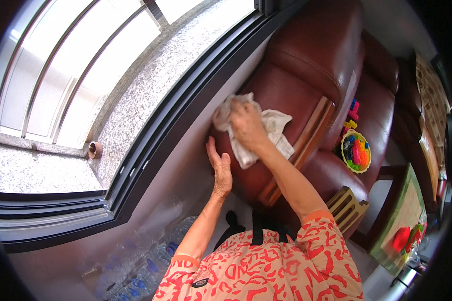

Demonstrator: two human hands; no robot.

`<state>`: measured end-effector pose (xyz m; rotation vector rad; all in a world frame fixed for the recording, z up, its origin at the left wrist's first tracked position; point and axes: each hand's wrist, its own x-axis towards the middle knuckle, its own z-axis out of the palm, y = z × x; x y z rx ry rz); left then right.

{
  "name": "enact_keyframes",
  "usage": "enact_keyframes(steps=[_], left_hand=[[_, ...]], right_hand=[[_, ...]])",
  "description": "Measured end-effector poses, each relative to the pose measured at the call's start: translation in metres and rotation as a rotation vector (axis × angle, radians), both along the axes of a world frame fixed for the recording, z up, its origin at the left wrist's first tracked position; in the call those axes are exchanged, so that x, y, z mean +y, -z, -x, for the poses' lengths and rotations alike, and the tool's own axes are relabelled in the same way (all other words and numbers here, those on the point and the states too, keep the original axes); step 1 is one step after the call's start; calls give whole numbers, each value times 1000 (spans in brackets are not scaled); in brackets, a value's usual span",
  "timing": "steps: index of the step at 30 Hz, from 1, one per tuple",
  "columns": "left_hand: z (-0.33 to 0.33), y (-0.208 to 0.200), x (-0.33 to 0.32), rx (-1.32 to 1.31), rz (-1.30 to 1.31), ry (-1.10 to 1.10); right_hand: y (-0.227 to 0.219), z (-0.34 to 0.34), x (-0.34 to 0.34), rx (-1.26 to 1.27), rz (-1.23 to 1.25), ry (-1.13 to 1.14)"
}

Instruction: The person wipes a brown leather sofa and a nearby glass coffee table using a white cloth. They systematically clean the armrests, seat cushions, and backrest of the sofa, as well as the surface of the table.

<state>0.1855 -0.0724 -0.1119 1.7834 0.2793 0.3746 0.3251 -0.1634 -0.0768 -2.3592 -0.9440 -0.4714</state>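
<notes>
A crumpled white cloth (277, 128) lies over the side of a dark red leather sofa (296, 85), next to the window wall. My right hand (247, 126) presses down on the cloth with its fingers curled into it, bunching part of it up. Slightly nearer to me, my left hand (219, 168) is held upright beside the sofa's edge, fingers stretched and thumb apart, with nothing in it. A wooden armrest strip (306, 140) runs along the sofa to the right of the cloth.
Left is a window frame (186, 113) with a speckled stone sill (150, 75) and a small pot (95, 150). Clear plastic bottles (145, 273) stand low at left. A yellow basket (356, 171) of colourful toy pieces sits on the sofa. A green-edged table (399, 218) stands at right.
</notes>
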Motion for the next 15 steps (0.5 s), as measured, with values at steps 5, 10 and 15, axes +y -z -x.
enact_keyframes(steps=[5,10,15], left_hand=[[5,-2,8,-52,207,-8],[19,-13,-6,-56,-40,-37],[5,-33,-27,-3,-431,96]], right_hand=[[-13,90,-15,-84,131,-239],[-17,120,-72,-72,141,-222],[-21,76,-119,23,40,-24]])
